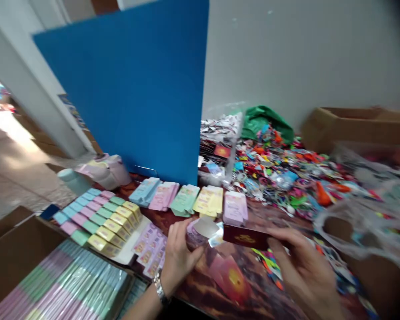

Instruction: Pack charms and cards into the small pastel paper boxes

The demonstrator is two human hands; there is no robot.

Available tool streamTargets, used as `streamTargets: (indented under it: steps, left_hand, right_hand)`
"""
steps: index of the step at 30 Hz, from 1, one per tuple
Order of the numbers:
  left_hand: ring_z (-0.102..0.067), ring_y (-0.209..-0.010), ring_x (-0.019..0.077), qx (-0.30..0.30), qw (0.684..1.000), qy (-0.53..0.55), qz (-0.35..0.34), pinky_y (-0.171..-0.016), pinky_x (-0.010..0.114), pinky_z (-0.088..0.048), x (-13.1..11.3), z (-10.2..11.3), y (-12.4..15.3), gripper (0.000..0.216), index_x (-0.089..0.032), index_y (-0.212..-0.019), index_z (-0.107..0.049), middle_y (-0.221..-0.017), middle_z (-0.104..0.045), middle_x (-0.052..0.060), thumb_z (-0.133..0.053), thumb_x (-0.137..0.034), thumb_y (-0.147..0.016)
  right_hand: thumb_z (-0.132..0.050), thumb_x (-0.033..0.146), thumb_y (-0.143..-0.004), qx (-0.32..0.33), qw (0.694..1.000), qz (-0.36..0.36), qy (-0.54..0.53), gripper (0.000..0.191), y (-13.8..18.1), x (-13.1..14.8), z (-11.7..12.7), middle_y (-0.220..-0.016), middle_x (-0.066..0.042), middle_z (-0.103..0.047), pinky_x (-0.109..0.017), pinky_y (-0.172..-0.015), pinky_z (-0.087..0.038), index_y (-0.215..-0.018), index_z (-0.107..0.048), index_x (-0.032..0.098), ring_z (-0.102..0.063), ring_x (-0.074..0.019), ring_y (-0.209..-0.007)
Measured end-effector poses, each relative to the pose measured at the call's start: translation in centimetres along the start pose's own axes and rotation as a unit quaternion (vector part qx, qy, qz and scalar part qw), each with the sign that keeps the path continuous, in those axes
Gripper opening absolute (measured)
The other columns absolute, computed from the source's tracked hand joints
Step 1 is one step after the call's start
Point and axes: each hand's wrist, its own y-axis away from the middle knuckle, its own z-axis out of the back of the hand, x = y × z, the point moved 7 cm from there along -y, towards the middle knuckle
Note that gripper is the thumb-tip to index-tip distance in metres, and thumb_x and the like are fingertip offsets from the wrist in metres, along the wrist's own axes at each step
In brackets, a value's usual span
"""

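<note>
My left hand [178, 253], with a metal watch at the wrist, is closed around a small purple paper box [200, 232] whose white flap stands open. My right hand [300, 264] pinches a dark red flat packet [245, 238] with a gold mark and holds its end at the box's open mouth. Both hands hover over the near edge of a table [220, 284] covered with a dark printed sheet.
Flat pastel box blanks [186, 198] lie in stacks behind the hands. Folded pastel boxes [100, 218] stand in rows at left. A carton of pastel packs [63, 289] sits at bottom left. A blue board [130, 89] stands behind. Colourful small items [286, 178] are heaped at right, with a cardboard box [356, 126] and plastic bags [370, 213].
</note>
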Motion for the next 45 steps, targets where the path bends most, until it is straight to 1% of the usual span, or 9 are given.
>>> streamTargets:
  steps: [6,10,17,24,27,29,32,35,45]
  left_hand:
    - [-0.054,-0.097,0.0262,0.060,0.997,-0.009,-0.050,-0.083,0.040,-0.048,-1.3,-2.6,2.2,0.051,-0.016,-0.127,-0.045,-0.108,-0.059,0.012,-0.065,-0.027,-0.081]
    - [-0.053,-0.103,0.0278,0.112,0.992,-0.003,-0.062,-0.087,0.041,-0.048,-1.7,-3.7,2.9,0.060,-0.016,-0.136,-0.038,-0.116,-0.056,0.014,-0.061,-0.019,-0.080]
    - [-0.051,-0.112,0.0292,0.102,0.990,0.027,-0.090,-0.094,0.043,-0.046,-2.7,-5.1,3.2,0.071,-0.013,-0.142,-0.030,-0.124,-0.054,0.016,-0.060,-0.020,-0.078]
    - [-0.054,-0.107,0.0290,0.109,0.987,0.031,-0.112,-0.090,0.042,-0.047,-3.1,-7.3,4.1,0.067,-0.012,-0.140,-0.034,-0.120,-0.056,0.017,-0.061,-0.028,-0.081]
    - [-0.055,-0.106,0.0300,0.122,0.986,0.027,-0.112,-0.089,0.042,-0.048,-2.5,-7.8,4.4,0.067,-0.011,-0.139,-0.035,-0.119,-0.056,0.017,-0.061,-0.033,-0.081]
    - [-0.056,-0.105,0.0307,0.126,0.986,0.023,-0.110,-0.087,0.043,-0.049,-2.2,-8.0,4.4,0.068,-0.011,-0.138,-0.036,-0.118,-0.057,0.018,-0.061,-0.037,-0.080]
    - [-0.056,-0.105,0.0314,0.131,0.986,0.026,-0.100,-0.086,0.043,-0.049,-2.1,-8.5,4.5,0.068,-0.012,-0.138,-0.036,-0.117,-0.057,0.018,-0.060,-0.039,-0.081]
    - [-0.057,-0.104,0.0303,0.135,0.985,0.037,-0.098,-0.087,0.043,-0.049,-2.4,-9.1,4.6,0.067,-0.013,-0.137,-0.036,-0.117,-0.057,0.017,-0.060,-0.038,-0.080]
    - [-0.058,-0.102,0.0290,0.152,0.984,0.035,-0.088,-0.086,0.042,-0.050,-1.8,-9.5,4.8,0.070,-0.014,-0.137,-0.037,-0.116,-0.058,0.016,-0.064,-0.044,-0.079]
  right_hand:
    - [-0.053,0.006,-0.091,0.141,0.980,0.137,0.028,0.027,-1.1,4.9,-3.1,-0.096,-0.007,-0.065,-0.029,-0.076,-0.051,-0.113,-0.060,0.021,-0.061,-0.0167,-0.089]
    - [-0.053,0.004,-0.091,0.132,0.983,0.129,0.008,0.026,-1.1,4.6,-3.0,-0.096,-0.007,-0.064,-0.028,-0.077,-0.051,-0.111,-0.061,0.019,-0.061,-0.0159,-0.089]
    - [-0.053,0.008,-0.092,0.090,0.994,0.054,0.006,0.024,0.2,2.9,-3.6,-0.095,-0.006,-0.067,-0.029,-0.078,-0.052,-0.112,-0.059,0.020,-0.063,-0.0164,-0.088]
    - [-0.054,0.013,-0.091,0.133,0.980,0.114,0.090,0.023,4.3,2.8,-5.3,-0.096,-0.005,-0.072,-0.032,-0.077,-0.051,-0.112,-0.062,0.020,-0.060,-0.0182,-0.086]
    - [-0.053,0.018,-0.093,0.137,0.985,0.055,0.089,0.024,4.8,-0.4,-2.8,-0.108,-0.006,-0.070,-0.034,-0.087,-0.049,-0.116,-0.060,0.021,-0.061,-0.0180,-0.096]
    - [-0.050,0.021,-0.095,0.149,0.977,-0.050,0.147,0.023,5.2,-5.0,-0.4,-0.107,-0.007,-0.069,-0.033,-0.089,-0.047,-0.116,-0.060,0.021,-0.061,-0.0181,-0.100]
    - [-0.054,0.028,-0.093,0.211,0.883,-0.271,0.319,0.019,7.2,-13.4,3.5,-0.103,-0.008,-0.067,-0.031,-0.084,-0.045,-0.108,-0.062,0.020,-0.061,-0.0203,-0.099]
    - [-0.066,0.038,-0.082,0.225,0.832,-0.345,0.371,0.026,9.0,-18.0,5.8,-0.099,-0.012,-0.065,-0.030,-0.069,-0.043,-0.098,-0.063,0.017,-0.063,-0.0251,-0.088]
    - [-0.054,0.037,-0.091,0.224,0.825,-0.360,0.374,0.017,9.7,-18.5,6.8,-0.074,-0.001,-0.067,-0.024,-0.058,-0.029,-0.100,-0.060,0.025,-0.063,-0.0184,-0.067]
